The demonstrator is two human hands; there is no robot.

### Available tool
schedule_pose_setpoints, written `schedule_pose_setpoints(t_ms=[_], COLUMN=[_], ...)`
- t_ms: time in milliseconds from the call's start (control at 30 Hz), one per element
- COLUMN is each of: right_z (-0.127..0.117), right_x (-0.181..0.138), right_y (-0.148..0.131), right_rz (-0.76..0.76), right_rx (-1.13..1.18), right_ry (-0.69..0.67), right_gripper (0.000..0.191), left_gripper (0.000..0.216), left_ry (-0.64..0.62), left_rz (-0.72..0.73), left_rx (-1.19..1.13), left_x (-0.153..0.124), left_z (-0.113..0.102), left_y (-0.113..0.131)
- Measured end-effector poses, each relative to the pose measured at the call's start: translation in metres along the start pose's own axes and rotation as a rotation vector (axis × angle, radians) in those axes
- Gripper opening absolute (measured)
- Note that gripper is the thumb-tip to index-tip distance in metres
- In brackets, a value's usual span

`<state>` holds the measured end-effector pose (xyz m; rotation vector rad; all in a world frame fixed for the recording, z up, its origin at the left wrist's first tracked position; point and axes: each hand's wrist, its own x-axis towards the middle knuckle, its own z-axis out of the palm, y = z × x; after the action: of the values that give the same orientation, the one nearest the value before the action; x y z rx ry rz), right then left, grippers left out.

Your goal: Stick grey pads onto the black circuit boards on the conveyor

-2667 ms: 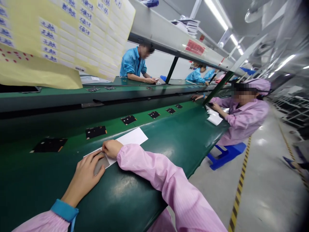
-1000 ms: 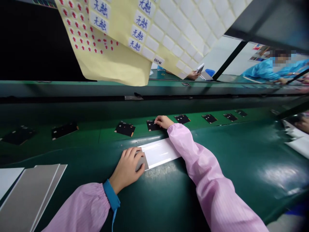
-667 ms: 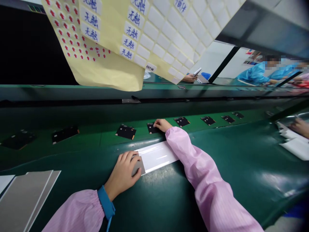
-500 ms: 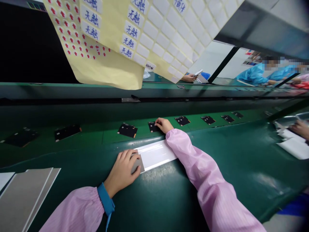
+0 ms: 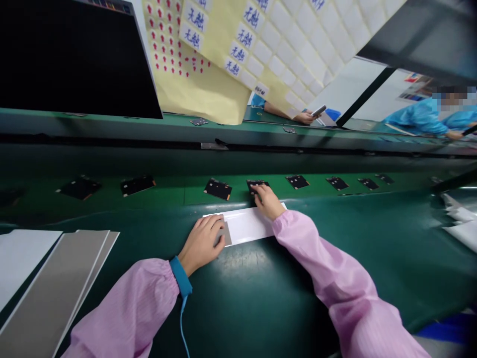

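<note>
At least nine boards [image 5: 218, 189] lie near two hands [image 5: 203, 242] [image 5: 269, 203].

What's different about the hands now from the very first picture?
The right hand left its spot close beside the left hand and reached forward to a black panel; I can't tell if it touches it. The left hand stayed put, resting on one end of the white strip.
</note>
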<state>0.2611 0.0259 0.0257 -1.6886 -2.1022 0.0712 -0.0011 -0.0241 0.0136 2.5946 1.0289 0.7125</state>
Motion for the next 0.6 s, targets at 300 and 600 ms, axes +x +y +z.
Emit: schedule_pose_setpoints(t_ms=[300,600], right_z=[0.035,0.030], right_x=[-0.029,-0.022], right_y=[-0.085,-0.088], right_rz=[-0.064,0.027], right_rx=[0.296,0.186], right_ry=[-0.175,-0.278], right_gripper=[0.009,0.010], left_gripper=[0.021,0.021], left_ry=[-0.008,-0.033], left_rz=[-0.001,-0.006], left_rx=[-0.017,-0.002], left_x=[-0.001,0.000], left_z=[-0.001,-0.003], left_y=[-0.001,0.001])
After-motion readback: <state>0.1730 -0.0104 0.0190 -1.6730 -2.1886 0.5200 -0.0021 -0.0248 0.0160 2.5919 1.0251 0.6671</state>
